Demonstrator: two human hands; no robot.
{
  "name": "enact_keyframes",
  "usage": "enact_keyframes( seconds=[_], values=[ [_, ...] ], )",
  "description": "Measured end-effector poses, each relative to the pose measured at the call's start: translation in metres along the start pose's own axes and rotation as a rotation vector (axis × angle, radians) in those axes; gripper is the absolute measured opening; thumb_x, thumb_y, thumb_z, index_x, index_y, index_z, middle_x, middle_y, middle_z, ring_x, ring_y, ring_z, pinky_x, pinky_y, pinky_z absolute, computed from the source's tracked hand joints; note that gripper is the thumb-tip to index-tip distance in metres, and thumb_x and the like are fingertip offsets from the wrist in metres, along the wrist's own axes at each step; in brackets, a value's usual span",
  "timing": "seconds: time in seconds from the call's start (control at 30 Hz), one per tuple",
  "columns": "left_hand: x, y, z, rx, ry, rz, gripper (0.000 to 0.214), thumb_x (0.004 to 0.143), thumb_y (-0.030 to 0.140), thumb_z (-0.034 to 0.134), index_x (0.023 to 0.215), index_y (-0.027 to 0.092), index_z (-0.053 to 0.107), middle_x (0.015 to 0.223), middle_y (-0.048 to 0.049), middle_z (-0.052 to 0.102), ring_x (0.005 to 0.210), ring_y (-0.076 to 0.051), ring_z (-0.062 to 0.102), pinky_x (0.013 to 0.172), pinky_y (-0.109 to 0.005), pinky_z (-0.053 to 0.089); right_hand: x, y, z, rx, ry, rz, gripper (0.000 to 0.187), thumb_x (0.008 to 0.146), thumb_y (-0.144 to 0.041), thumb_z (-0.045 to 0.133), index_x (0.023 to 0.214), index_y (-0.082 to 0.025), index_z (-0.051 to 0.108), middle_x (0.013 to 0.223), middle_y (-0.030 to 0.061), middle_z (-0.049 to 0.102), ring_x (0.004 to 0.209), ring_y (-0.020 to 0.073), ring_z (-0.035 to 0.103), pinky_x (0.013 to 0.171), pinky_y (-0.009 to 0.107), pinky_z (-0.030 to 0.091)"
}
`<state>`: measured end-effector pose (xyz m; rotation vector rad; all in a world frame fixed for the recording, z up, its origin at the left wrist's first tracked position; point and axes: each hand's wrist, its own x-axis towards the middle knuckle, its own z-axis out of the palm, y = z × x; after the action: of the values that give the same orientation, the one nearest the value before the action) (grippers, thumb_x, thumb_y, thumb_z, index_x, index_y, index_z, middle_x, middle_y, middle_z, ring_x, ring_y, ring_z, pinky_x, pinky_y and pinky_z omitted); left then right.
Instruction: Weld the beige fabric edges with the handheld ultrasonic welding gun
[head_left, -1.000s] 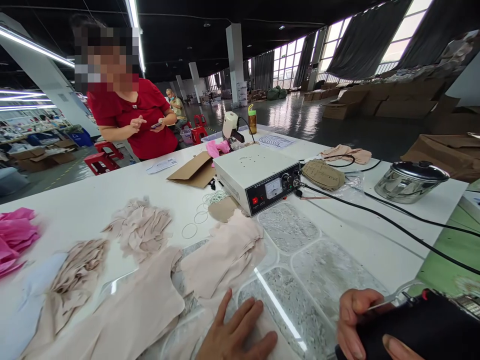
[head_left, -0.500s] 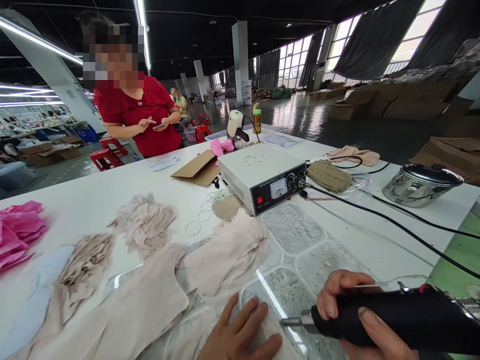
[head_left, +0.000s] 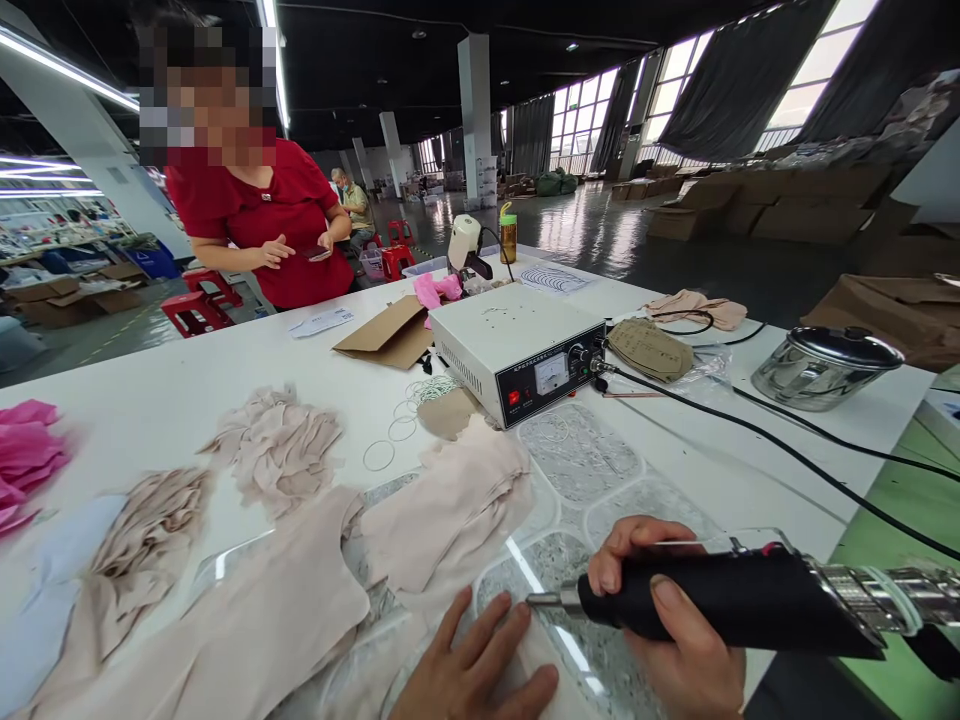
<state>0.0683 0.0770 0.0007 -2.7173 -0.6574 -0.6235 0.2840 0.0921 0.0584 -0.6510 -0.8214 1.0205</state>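
Risk: slim metal tip (head_left: 546, 600) of the black cylindrical hand tool (head_left: 720, 600) sits right by the left hand's (head_left: 476, 665) fingertips; a slip could jab one. Thin translucent beige cloth (head_left: 382, 662) could also pucker if that palm lets it shift. Left fingers spread flat, gripping nothing. Right hand (head_left: 686, 665) wraps the barrel. Tool's front is over the white table (head_left: 750, 450), rear past its right edge; tip points left, long axis crosswise, roughly level.

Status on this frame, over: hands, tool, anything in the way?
Right hand gripping black handpiece. Left hand spread flat on pale fabric. Metal tip close to left fingertips, contact unclear; beige fabric stack just beyond.
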Motion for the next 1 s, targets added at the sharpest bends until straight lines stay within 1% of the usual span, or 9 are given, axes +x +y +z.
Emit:
enact_keyframes(
  seconds=[0.1, 0.23, 0.27, 0.4, 0.6, 0.73, 0.83, 0.9, 1.0],
  values=[
    [-0.002, 0.001, 0.002, 0.012, -0.045, 0.018, 0.039, 0.096, 0.045, 0.055, 0.131, 0.027, 0.052, 0.135, -0.0105, 0.053, 0.129, -0.027, 0.047, 0.109, -0.049, 0.031, 0.000, 0.002, -0.001, -0.002, -0.009, -0.012, 0.012, 0.084, -0.035, 0.061, 0.090, -0.025, 0.060, 0.080, -0.0007, 0.053, 0.059, 0.0131, 0.055, 0.057, 0.031, 0.051],
    [-0.002, 0.002, 0.001, 0.019, -0.002, -0.015, 0.042, 0.095, 0.048, 0.057, 0.131, 0.027, 0.053, 0.138, -0.0099, 0.051, 0.134, -0.029, 0.041, 0.113, -0.053, 0.020, 0.001, 0.005, -0.005, -0.006, -0.021, -0.016, 0.010, 0.086, -0.034, 0.060, 0.091, -0.025, 0.059, 0.082, -0.0005, 0.053, 0.060, 0.0135, 0.055, 0.058, 0.032, 0.051],
    [-0.002, 0.002, 0.000, 0.019, -0.013, -0.004, 0.044, 0.094, 0.049, 0.057, 0.132, 0.027, 0.053, 0.138, -0.0095, 0.051, 0.134, -0.029, 0.041, 0.113, -0.053, 0.021, 0.001, 0.006, -0.006, -0.007, -0.022, -0.015, 0.010, 0.086, -0.034, 0.060, 0.091, -0.025, 0.059, 0.082, -0.0004, 0.053, 0.060, 0.0136, 0.056, 0.058, 0.032, 0.051],
    [-0.004, 0.001, 0.000, 0.013, -0.069, 0.030, 0.049, 0.091, 0.051, 0.061, 0.133, 0.028, 0.052, 0.138, -0.0087, 0.051, 0.132, -0.029, 0.043, 0.108, -0.050, 0.034, 0.002, 0.006, -0.006, -0.003, -0.011, -0.006, 0.010, 0.086, -0.033, 0.060, 0.092, -0.025, 0.059, 0.083, -0.0005, 0.053, 0.060, 0.0135, 0.056, 0.058, 0.032, 0.050],
    [-0.012, 0.003, 0.014, -0.019, -0.026, 0.004, 0.059, 0.087, 0.053, 0.065, 0.138, 0.031, 0.047, 0.143, -0.0121, 0.045, 0.136, -0.034, 0.037, 0.106, -0.058, 0.032, 0.003, 0.005, 0.001, 0.013, 0.045, 0.011, 0.011, 0.084, -0.035, 0.063, 0.089, -0.026, 0.060, 0.082, -0.0008, 0.053, 0.059, 0.0128, 0.054, 0.057, 0.031, 0.048],
    [-0.005, -0.002, 0.002, -0.004, -0.076, 0.042, 0.048, 0.092, 0.050, 0.060, 0.135, 0.032, 0.050, 0.139, -0.0097, 0.050, 0.134, -0.030, 0.041, 0.106, -0.052, 0.034, 0.003, 0.000, 0.001, 0.028, 0.053, 0.011, 0.013, 0.081, -0.036, 0.065, 0.087, -0.025, 0.062, 0.079, -0.0004, 0.054, 0.057, 0.0131, 0.055, 0.054, 0.031, 0.049],
    [0.003, -0.005, -0.009, -0.002, -0.059, 0.046, 0.039, 0.097, 0.048, 0.052, 0.132, 0.032, 0.053, 0.136, -0.0084, 0.053, 0.130, -0.027, 0.045, 0.107, -0.048, 0.035, 0.001, -0.007, -0.005, 0.028, 0.026, 0.007, 0.014, 0.081, -0.037, 0.064, 0.087, -0.025, 0.061, 0.077, 0.0000, 0.054, 0.056, 0.0136, 0.055, 0.053, 0.031, 0.050],
    [0.005, -0.005, -0.012, -0.003, -0.047, 0.044, 0.039, 0.098, 0.048, 0.050, 0.133, 0.031, 0.053, 0.136, -0.0089, 0.053, 0.129, -0.027, 0.047, 0.107, -0.047, 0.035, -0.002, -0.012, -0.009, 0.016, -0.008, 0.015, 0.013, 0.082, -0.037, 0.062, 0.089, -0.025, 0.061, 0.078, 0.0002, 0.053, 0.057, 0.0138, 0.055, 0.053, 0.030, 0.050],
    [0.005, -0.005, -0.012, 0.004, -0.060, 0.052, 0.040, 0.098, 0.047, 0.052, 0.134, 0.031, 0.051, 0.137, -0.0091, 0.053, 0.128, -0.027, 0.048, 0.106, -0.046, 0.036, -0.007, -0.017, -0.011, 0.000, -0.040, 0.040, 0.014, 0.084, -0.038, 0.061, 0.089, -0.026, 0.060, 0.079, 0.0004, 0.053, 0.058, 0.0139, 0.055, 0.054, 0.030, 0.050]
  ],
)
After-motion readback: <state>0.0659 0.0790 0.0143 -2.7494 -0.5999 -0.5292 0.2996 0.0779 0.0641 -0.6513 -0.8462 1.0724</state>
